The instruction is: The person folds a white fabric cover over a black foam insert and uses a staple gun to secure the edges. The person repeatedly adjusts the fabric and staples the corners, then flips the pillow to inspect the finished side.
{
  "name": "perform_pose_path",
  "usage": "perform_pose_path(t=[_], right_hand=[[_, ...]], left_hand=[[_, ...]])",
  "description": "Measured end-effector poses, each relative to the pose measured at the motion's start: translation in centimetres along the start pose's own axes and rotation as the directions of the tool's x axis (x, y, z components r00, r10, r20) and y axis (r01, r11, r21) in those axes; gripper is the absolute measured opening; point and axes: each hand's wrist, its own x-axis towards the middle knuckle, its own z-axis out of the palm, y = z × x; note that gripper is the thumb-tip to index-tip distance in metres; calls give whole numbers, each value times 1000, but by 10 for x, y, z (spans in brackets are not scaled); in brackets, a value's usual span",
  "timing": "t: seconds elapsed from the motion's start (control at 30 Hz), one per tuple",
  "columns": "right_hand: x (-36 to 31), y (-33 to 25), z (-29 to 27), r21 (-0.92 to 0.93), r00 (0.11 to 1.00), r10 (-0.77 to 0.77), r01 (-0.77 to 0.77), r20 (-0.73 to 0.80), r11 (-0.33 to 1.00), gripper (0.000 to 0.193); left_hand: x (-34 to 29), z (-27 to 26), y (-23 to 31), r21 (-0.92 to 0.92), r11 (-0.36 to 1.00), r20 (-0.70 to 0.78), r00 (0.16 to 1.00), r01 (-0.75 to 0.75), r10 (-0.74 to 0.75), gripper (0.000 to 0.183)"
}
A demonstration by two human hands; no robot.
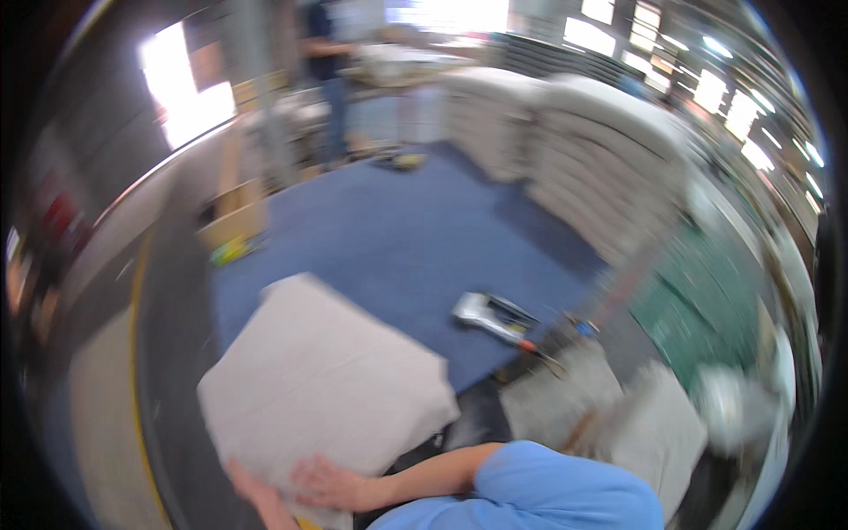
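A light beige fabric-covered panel [327, 380] with angled corners lies in front of me, partly over a blue surface. My right hand [329, 484] rests flat on its near part with the fingers spread. At the panel's near left edge is my left hand [256, 496], touching it; blur smears its fingers, so their grip does not show clearly. A silver staple gun [486, 314] with an orange fitting at its end lies on the blue surface, to the right of the panel and apart from both hands.
The blue work surface [397, 230] stretches away from me. Tall stacks of beige padded pieces [609, 159] stand at the far right. Beyond the left edge is a wooden box [237, 216]. More beige pieces [649, 433] lie near right. A person [331, 88] stands at the back.
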Motion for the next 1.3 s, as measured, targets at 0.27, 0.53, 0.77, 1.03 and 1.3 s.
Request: perform_pose_path(t=[0.27, 0.53, 0.77, 1.03, 1.3], right_hand=[[16, -10, 29, -51, 989, -66, 60, -129, 997, 50], [7, -2, 23, -14, 974, -72, 71, -214, 997, 46], [12, -3, 22, -55, 991, -73, 67, -113, 996, 50], [28, 1, 2, 164, 988, -97, 77, 118, 984, 58], [17, 211, -107, 330, 928, 332, -264, -171, 906, 74]], left_hand=[[24, -69, 39, 129, 983, 536, 824, 134, -182, 69], [0, -30, 33, 252, 885, 362, 810, 392, -462, 52], [-21, 18, 11, 461, 883, 328, 909, 85, -259, 43], [-24, 13, -7, 770, 610, 104, 980, -187, 170, 38], [-6, -28, -9, 898, 438, -241, 877, 40, 415, 38]])
